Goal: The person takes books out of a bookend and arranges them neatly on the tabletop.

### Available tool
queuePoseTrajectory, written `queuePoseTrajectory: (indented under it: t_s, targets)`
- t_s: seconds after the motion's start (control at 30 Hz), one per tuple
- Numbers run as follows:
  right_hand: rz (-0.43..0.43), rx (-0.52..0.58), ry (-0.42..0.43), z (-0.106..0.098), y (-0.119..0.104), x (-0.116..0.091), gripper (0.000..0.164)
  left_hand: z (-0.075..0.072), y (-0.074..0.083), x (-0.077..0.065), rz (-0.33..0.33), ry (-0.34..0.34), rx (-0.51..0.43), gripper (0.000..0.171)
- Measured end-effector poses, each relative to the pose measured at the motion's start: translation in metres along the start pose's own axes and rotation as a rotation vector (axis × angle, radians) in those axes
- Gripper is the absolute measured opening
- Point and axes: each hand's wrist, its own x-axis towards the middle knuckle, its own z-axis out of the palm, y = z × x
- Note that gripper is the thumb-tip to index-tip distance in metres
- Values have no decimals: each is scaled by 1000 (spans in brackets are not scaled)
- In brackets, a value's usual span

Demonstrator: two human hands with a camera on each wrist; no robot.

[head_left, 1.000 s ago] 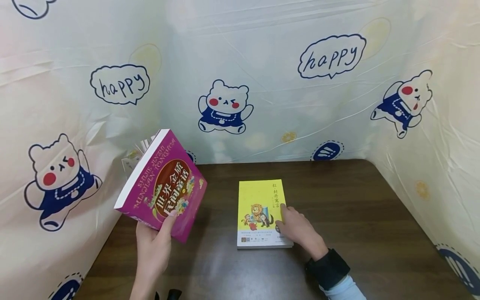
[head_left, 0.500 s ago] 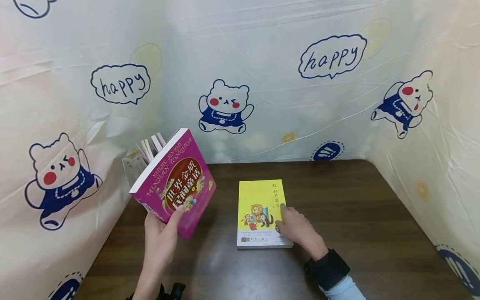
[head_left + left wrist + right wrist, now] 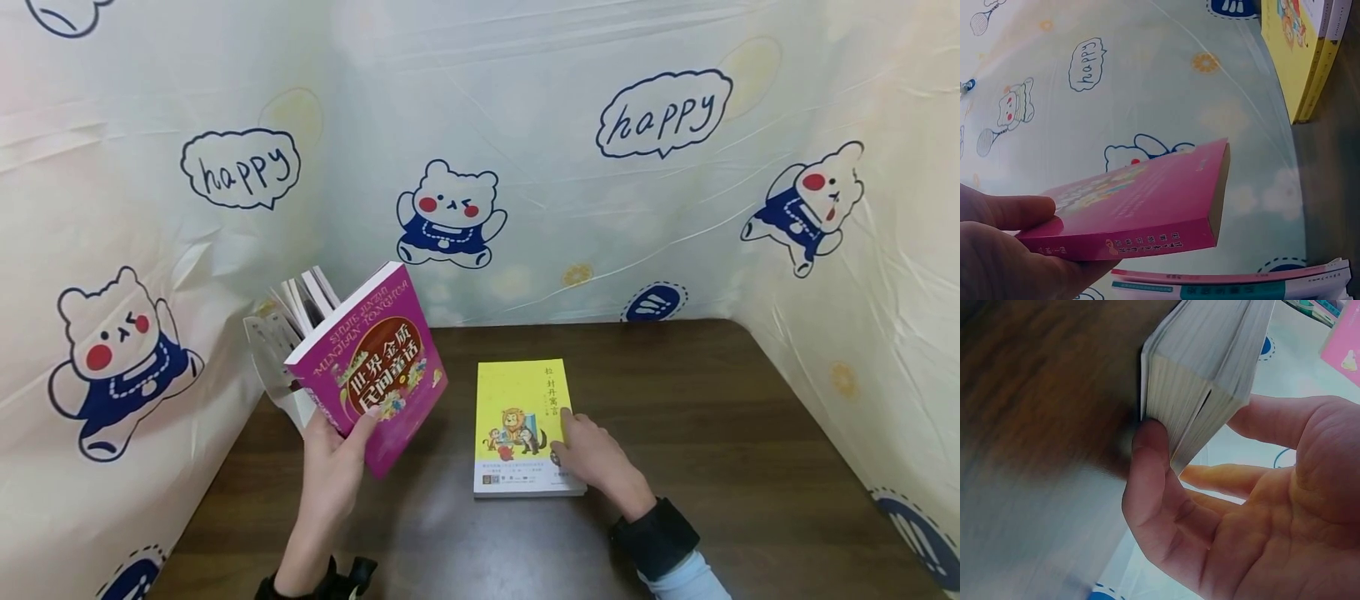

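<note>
The left hand (image 3: 330, 467) holds a magenta fairy-tale book (image 3: 390, 375) up off the desk (image 3: 675, 400), its grip closed on the lower left part: the thumb lies on the front cover and the fingers go behind. The book is tilted, its title running upward to the right and white page edges showing along the top. Its magenta spine with pale lettering shows in the left wrist view.

To the right, yellow books (image 3: 521, 425) lie flat on the desk, stacked flush; the left wrist view shows two spines together. The top cover has a lion and other animals above a white band. The right hand (image 3: 600, 454) has its grip closed on the right edge near the lower corner; in the right wrist view the digits bend round the thick page block from both sides, and a narrow dark gap runs through it.

Behind the magenta fairy-tale book, partly hidden by it, upright books (image 3: 303, 300) stand at a pale stand (image 3: 261, 354). A black wristband (image 3: 656, 537) circles the right wrist beside a light blue sleeve (image 3: 686, 577). A backdrop (image 3: 570, 200) printed with bears and "happy" bubbles hangs round the desk
</note>
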Motion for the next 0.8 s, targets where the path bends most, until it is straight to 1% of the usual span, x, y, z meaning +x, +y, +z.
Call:
queuePoseTrajectory:
  t_s: [0.23, 0.4, 0.53, 0.67, 0.8]
  targets:
    - [5, -2, -2, 0, 0, 0, 70, 3, 1, 5, -45, -50, 17, 55]
    - [6, 0, -8, 0, -1, 0, 70, 4, -1, 8, -56, -57, 23, 54]
    - [5, -23, -7, -1, -1, 0, 70, 4, -3, 10, -64, -58, 22, 54]
    - [-22, -80, 42, -2, -2, 0, 66, 5, -4, 12, -65, -57, 23, 54]
    - [-46, -112, 139, -3, -4, 2, 61, 5, -4, 14, -66, -58, 26, 52]
